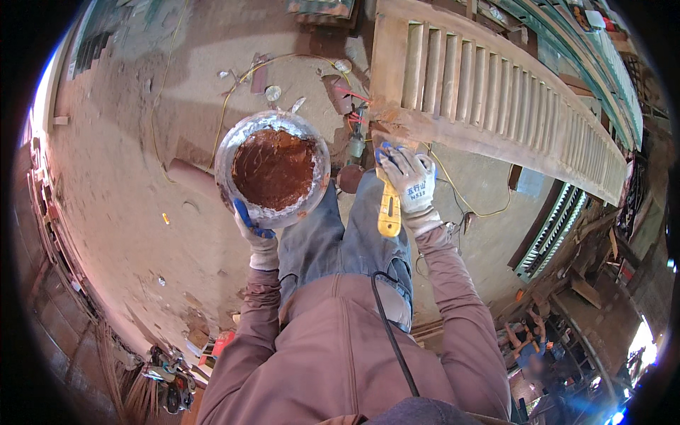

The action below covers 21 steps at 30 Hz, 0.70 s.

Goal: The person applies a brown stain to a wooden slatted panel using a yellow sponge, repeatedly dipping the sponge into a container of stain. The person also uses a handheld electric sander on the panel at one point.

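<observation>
My left hand (255, 234), in a white glove with blue fingers, grips the near rim of a round pale tub (225, 170). Reddish-brown paste (273, 166) fills the tub, and whitish residue coats its inner wall. On the other side, my gloved right hand (412, 177) is closed around a yellow-handled scraper (389, 209); its handle points back toward me and its blade is hidden. That hand is at the near left corner of a louvered wooden shutter (453, 129), where a darker brown patch shows on the frame. Whether the blade touches the wood I cannot tell.
A yellow cord (224, 106) winds across the concrete floor. Pieces of brown sandpaper (336, 94) lie between tub and shutter. Green louvered panels (552, 230) lie at the right. Tools and wood scraps (170, 382) are heaped lower left. Another person (531, 354) is at the lower right.
</observation>
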Available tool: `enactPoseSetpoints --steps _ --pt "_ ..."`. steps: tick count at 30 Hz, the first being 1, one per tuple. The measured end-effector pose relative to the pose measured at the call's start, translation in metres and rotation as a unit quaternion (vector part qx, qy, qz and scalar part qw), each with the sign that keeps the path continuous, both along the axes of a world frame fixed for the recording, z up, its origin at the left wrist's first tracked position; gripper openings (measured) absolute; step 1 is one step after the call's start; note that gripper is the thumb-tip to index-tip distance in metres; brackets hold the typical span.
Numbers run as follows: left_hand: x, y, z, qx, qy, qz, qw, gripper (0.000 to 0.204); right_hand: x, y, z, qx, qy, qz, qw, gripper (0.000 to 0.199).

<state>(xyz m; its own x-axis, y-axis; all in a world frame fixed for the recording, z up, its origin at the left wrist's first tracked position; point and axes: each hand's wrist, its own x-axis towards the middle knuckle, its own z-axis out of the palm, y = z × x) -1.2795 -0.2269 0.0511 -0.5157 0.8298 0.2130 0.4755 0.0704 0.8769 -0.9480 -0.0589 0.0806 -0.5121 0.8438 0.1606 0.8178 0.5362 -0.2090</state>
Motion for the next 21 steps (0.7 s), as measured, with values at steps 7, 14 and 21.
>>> enactPoseSetpoints --steps 7,14,21 --pt "0.001 0.009 0.004 -0.010 -0.012 0.029 0.999 0.089 0.013 0.008 0.010 0.056 0.015 -0.152 0.987 0.030" --pt "-0.004 0.014 0.005 0.029 0.008 -0.022 0.999 0.072 0.003 -0.012 0.008 0.006 0.020 -0.066 0.998 0.032" --pt "0.003 0.015 0.010 0.017 -0.036 0.005 0.999 0.077 -0.007 0.022 0.012 0.078 -0.027 -0.106 0.991 0.034"
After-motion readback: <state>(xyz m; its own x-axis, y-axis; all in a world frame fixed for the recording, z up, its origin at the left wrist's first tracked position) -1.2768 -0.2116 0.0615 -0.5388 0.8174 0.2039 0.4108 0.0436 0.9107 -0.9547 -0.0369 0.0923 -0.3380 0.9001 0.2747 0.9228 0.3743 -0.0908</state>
